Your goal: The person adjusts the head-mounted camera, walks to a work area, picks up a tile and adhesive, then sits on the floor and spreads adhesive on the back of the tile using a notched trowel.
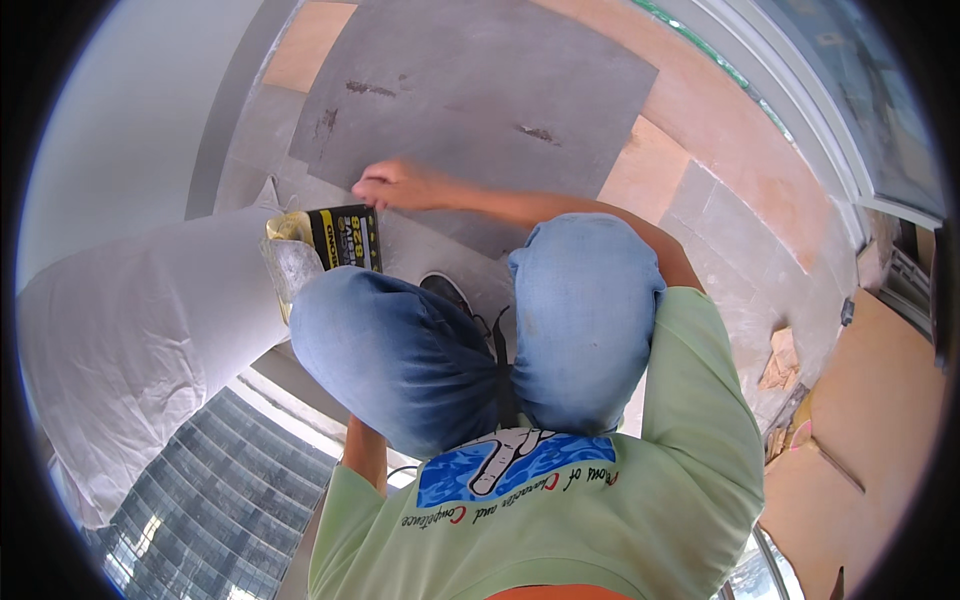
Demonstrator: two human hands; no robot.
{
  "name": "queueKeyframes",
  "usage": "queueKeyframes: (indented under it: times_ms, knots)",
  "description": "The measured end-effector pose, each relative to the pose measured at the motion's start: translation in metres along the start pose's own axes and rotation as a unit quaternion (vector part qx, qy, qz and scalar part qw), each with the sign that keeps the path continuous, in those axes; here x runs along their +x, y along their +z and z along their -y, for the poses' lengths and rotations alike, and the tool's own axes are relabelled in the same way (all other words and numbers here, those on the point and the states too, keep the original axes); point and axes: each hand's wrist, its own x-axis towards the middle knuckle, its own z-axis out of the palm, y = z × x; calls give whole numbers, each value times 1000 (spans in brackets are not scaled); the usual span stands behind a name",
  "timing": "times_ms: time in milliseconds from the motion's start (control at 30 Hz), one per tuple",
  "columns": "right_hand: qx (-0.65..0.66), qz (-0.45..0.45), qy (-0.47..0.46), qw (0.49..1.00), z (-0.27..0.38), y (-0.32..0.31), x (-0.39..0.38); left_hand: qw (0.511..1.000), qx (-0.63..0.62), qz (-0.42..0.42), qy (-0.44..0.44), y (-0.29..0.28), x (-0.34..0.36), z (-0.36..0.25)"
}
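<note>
I squat over a large grey floor tile [480,90] lying on a tan bed. My right hand [392,185] reaches across from the right, over my blue-jeaned knees [585,300], and rests on the tile's near left edge with its fingers curled over that edge. Just below the hand stands an opened yellow and black bag [340,240] of powder. My left forearm [365,450] goes down under my left knee, which hides the left hand. A black shoe [447,292] shows between my knees.
A big white plastic-wrapped bundle [130,330] lies at the left, beside the bag. Laid grey tiles [720,220] sit to the right. A window frame [800,110] runs along the upper right. Brown cardboard [880,400] and scraps [782,365] cover the floor at the right.
</note>
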Motion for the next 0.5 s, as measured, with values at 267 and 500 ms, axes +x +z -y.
queueKeyframes:
  times_ms: [267, 500]
  knots:
    - [-673, -153, -35, 723, -144, -213, -81, 995, -2, 73, 73, 47, 13, -18]
    - [-589, -474, 201, 623, -145, -350, -160, 991, -41, 120, -34, 88, 40, -20]
